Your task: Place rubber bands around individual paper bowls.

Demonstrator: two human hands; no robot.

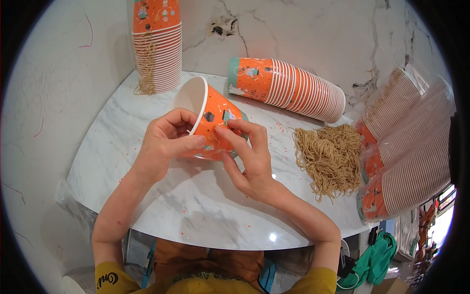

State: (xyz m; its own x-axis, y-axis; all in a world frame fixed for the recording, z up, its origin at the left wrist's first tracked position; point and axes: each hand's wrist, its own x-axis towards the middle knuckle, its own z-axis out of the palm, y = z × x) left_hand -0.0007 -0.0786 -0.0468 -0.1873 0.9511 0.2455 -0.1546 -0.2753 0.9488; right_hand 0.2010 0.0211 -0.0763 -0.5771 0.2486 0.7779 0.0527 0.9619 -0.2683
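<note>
Holding a tilted cup (219,104) between the fingers, pinching its rim with the left hand (164,139), touching its side with the right hand (253,160), grip unclear; perhaps risking dents from hard squeezing.

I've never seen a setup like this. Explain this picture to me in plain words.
There is no robot here, just a person's bare hands. The single picture comes from a wide fisheye camera worn on the head, looking down, so straight edges bend and the corners go dark.

The left hand pinches the rim of an orange paper cup, tilted with its mouth toward the left. The right hand has its fingers on the printed side.

On the marbled table, an upright cup stack stands at back left, another cup stack lies along the back, and a heap of tan strings sits right. Farther right are plastic-wrapped cup stacks.
</note>
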